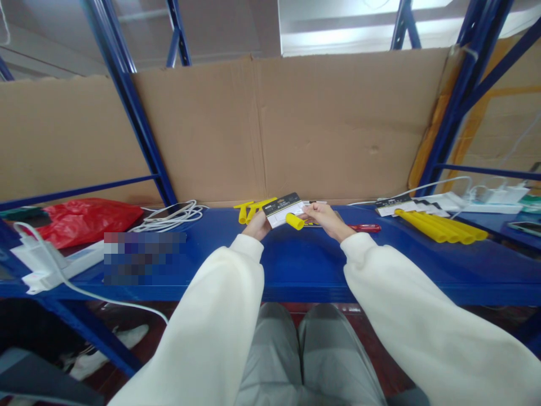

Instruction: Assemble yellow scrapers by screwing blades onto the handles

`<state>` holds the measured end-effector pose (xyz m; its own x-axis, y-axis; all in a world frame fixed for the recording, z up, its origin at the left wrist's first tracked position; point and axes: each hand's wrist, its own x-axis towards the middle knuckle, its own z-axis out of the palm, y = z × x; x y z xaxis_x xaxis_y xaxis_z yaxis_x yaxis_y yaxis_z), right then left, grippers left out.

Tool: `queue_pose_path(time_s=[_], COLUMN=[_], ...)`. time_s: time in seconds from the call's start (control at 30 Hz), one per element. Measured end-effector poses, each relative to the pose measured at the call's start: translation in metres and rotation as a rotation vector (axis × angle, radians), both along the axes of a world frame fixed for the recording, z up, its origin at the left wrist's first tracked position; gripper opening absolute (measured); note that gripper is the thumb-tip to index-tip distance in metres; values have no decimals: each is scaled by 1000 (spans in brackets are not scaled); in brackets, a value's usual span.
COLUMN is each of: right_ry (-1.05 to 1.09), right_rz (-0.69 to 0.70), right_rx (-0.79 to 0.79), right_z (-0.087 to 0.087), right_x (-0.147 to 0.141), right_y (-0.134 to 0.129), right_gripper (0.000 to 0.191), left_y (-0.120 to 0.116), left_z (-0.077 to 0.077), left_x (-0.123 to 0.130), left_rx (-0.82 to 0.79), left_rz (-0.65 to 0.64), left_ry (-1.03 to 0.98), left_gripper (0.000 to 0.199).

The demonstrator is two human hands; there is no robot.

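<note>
Our left hand [257, 226] grasps the lower left of a flat card [280, 210] above the worktop [304, 270], nearer its back edge; our right hand [327, 219] pinches at the card's right side; how the ribless yellow tube [295, 221] joins it we cannot tell; our right wrist partly hides a glossy red tool [366, 228]; pixelation [143, 258] masks the front left; smooth yellow handles [442, 226] lie by the back right corner; cardboard [338, 124] walls the back edge.
</note>
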<state>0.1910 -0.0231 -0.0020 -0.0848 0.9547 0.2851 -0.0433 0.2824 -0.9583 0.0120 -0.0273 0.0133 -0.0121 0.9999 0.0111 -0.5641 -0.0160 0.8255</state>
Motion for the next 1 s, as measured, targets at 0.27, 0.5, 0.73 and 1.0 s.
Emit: queue_pose_path(time_s=[0.27,0.5,0.73,1.0], right_ry=[41,52,55,63], right_rz=[13,65,262,236], right_rx=[-41,-103,-135,-120], right_z=[2,5,6,3], right_x=[-2,-2,-8,-14], right_y=[-6,-14,-22,-23], right_gripper=[22,13,32,57], left_y=[10,7,4,7], left_z=[-9,-13,-10,-11], left_x=[-4,-9,-8,-6], left_rx=[52,63,19,43], left_rz=[64,48,45,83], left_ry=[162,273,213,156], left_gripper=[21,21,20,20])
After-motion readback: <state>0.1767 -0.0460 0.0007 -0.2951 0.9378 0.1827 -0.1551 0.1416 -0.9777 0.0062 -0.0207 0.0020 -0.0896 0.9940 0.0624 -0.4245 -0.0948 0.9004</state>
